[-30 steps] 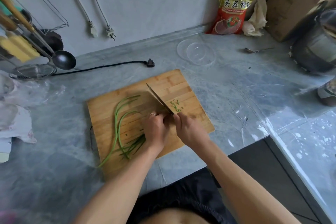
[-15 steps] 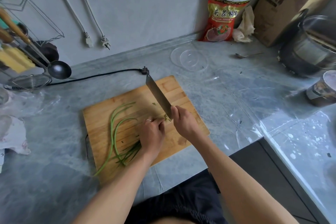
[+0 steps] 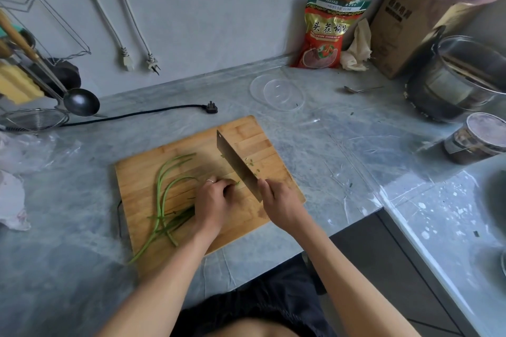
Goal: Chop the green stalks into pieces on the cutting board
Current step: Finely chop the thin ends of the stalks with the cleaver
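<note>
Left hand (image 3: 212, 201) fingers curled down, knuckles up, bunching the tips of the long thin green stalks (image 3: 164, 194) against the rectangular bamboo cutting board (image 3: 142, 172); silver ring on one finger. Right hand (image 3: 278, 204) fingers wrapped round the handle of the steel rectangular cleaver (image 3: 236, 163); handle itself hidden inside the grip.

Cleaver blade runs diagonally away from the right hand toward the board's far edge, just right of the left-hand fingertips. Can't tell whether the edge is touching the board.

Stalks: loose bundle on the left half of the board, curving from the far side back toward the near-left corner, a couple of ends hanging over the near edge onto the grey marble-pattern countertop (image 3: 82, 227). Small green cut pieces (image 3: 250, 163) scattered on the board right of the blade.

Rest of the counter:
- black power plug with cable (image 3: 210, 108) behind the board
- clear round plastic lid (image 3: 276, 93) far right of that
- red-and-gold foil snack bag (image 3: 325, 33) upright against the wall
- brown cardboard box (image 3: 405, 24) beside it
- metal spoon (image 3: 361, 89) near the steel pot (image 3: 460, 79)
- black ladle (image 3: 80, 102) hanging off the rack at left
</note>
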Demonstrator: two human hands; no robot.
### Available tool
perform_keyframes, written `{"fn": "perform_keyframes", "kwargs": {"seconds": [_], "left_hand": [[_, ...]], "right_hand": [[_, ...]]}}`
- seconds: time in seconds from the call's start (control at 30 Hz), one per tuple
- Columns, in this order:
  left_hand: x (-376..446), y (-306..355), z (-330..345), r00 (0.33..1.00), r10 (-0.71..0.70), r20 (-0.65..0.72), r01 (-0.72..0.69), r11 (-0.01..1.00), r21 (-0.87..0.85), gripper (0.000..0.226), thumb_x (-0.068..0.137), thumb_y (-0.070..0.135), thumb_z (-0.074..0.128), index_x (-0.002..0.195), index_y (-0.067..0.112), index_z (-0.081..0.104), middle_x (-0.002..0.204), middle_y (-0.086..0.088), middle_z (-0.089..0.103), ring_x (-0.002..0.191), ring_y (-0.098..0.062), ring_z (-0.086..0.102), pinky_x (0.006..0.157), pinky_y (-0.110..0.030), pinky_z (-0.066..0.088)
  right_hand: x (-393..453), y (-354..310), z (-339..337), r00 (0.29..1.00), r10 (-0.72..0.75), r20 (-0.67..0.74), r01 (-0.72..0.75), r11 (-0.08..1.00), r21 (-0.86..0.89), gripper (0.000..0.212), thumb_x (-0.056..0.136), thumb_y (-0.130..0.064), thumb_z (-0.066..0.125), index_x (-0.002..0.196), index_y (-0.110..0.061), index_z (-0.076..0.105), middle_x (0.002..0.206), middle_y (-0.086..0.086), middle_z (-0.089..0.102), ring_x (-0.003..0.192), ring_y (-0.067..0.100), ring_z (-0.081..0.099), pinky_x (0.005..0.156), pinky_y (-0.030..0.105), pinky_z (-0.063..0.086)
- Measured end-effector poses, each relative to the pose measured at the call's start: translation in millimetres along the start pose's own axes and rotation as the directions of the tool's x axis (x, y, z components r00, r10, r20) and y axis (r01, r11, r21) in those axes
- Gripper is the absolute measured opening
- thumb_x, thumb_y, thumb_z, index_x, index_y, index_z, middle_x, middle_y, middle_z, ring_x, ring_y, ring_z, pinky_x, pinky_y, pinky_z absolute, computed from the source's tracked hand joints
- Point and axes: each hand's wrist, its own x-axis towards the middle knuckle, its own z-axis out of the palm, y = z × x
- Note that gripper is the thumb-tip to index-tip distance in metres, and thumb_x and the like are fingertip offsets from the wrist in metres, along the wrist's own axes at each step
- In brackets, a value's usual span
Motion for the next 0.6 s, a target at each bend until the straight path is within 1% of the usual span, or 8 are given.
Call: {"fn": "perform_keyframes", "kwargs": {"seconds": [0.07, 0.17, 0.3, 0.47, 0.53, 0.6], "left_hand": [[-0.9, 1.5, -0.3, 1.0, -0.003, -0.005, 0.003, 1.0, 0.009, 0.014, 0.089, 0.011, 0.066, 0.097, 0.013, 0.078, 0.089, -0.011, 0.071, 0.078, -0.027, 0.065, 0.073, -0.039, 0.055], [-2.3, 1.5, 0.8, 1.0, 0.005, -0.026, -0.004, 1.0, 0.026, 0.015, 0.089, 0.012, 0.065, 0.096, 0.014, 0.078, 0.086, -0.011, 0.069, 0.077, -0.029, 0.063, 0.071, -0.041, 0.054], [-5.9, 1.1, 3.7, 0.999, -0.013, -0.05, 0.014, 1.0, 0.022, 0.015, 0.087, 0.01, 0.066, 0.095, 0.016, 0.077, 0.084, -0.008, 0.067, 0.073, -0.026, 0.062, 0.07, -0.041, 0.053], [-7.7, 6.0, 5.3, 0.995, -0.056, -0.083, 0.056, 0.998, -0.002, 0.01, 0.088, 0.014, 0.067, 0.082, 0.016, 0.074, 0.076, -0.006, 0.064, 0.066, -0.025, 0.058, 0.065, -0.044, 0.051], [-8.8, 7.3, 5.6, 0.994, -0.064, -0.09, 0.064, 0.998, -0.003, 0.009, 0.088, 0.013, 0.068, 0.081, 0.015, 0.074, 0.076, -0.006, 0.064, 0.066, -0.026, 0.058, 0.066, -0.044, 0.051], [-9.0, 7.8, 6.7, 0.992, -0.078, -0.096, 0.078, 0.997, -0.004, 0.009, 0.088, 0.013, 0.068, 0.083, 0.015, 0.075, 0.076, -0.007, 0.064, 0.067, -0.026, 0.058, 0.067, -0.043, 0.05]], "right_hand": [[-1.1, 1.7, 4.2, 1.0, 0.019, -0.005, -0.019, 0.999, 0.033, 0.052, 0.104, -0.041, 0.031, 0.079, -0.002, 0.053, 0.076, 0.016, 0.059, 0.071, 0.03, 0.056, 0.07, 0.044, 0.046], [-1.6, 2.4, 8.7, 0.999, 0.035, 0.008, -0.035, 0.997, 0.062, 0.052, 0.103, -0.043, 0.031, 0.078, -0.003, 0.054, 0.076, 0.018, 0.061, 0.071, 0.031, 0.06, 0.071, 0.047, 0.048], [-2.7, 0.2, 11.7, 0.999, 0.045, 0.013, -0.046, 0.996, 0.071, 0.052, 0.104, -0.043, 0.031, 0.076, -0.004, 0.051, 0.075, 0.019, 0.062, 0.07, 0.032, 0.061, 0.068, 0.045, 0.049], [-4.0, 0.9, 14.3, 0.997, 0.07, 0.017, -0.071, 0.994, 0.082, 0.055, 0.104, -0.045, 0.03, 0.08, -0.002, 0.054, 0.077, 0.019, 0.063, 0.073, 0.033, 0.06, 0.066, 0.042, 0.048], [-4.7, 1.2, 15.0, 0.997, 0.072, 0.018, -0.073, 0.994, 0.081, 0.054, 0.104, -0.044, 0.03, 0.079, -0.003, 0.053, 0.076, 0.018, 0.062, 0.07, 0.031, 0.058, 0.062, 0.039, 0.045], [-4.1, 0.5, 15.7, 0.998, 0.065, 0.022, -0.066, 0.995, 0.07, 0.052, 0.104, -0.044, 0.03, 0.074, -0.006, 0.05, 0.069, 0.013, 0.057, 0.062, 0.025, 0.052, 0.057, 0.034, 0.039]]}}
